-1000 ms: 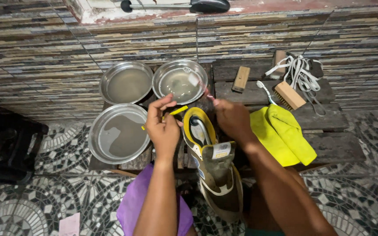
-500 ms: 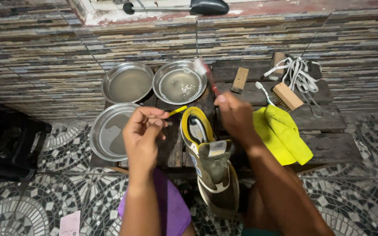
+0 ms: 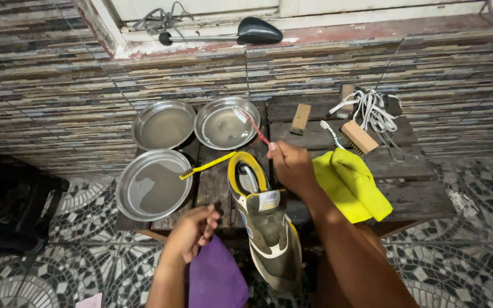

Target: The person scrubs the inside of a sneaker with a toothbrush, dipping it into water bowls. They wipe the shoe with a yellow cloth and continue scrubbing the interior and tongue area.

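The right hand (image 3: 293,166) is pinching a red toothbrush (image 3: 252,126) by its handle end, bristles reaching over the upper right pan (image 3: 207,114) (light, stiff, likely slippery when wet); the left hand (image 3: 192,231) is hanging loosely curled, empty, beside the shoe (image 3: 269,234).

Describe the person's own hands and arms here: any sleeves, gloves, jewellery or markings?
Both the left hand and the right hand are bare, with no gloves. Both forearms are uncovered as far as the frame shows, so no sleeve is visible. No watch, ring, bracelet or other marking can be made out.
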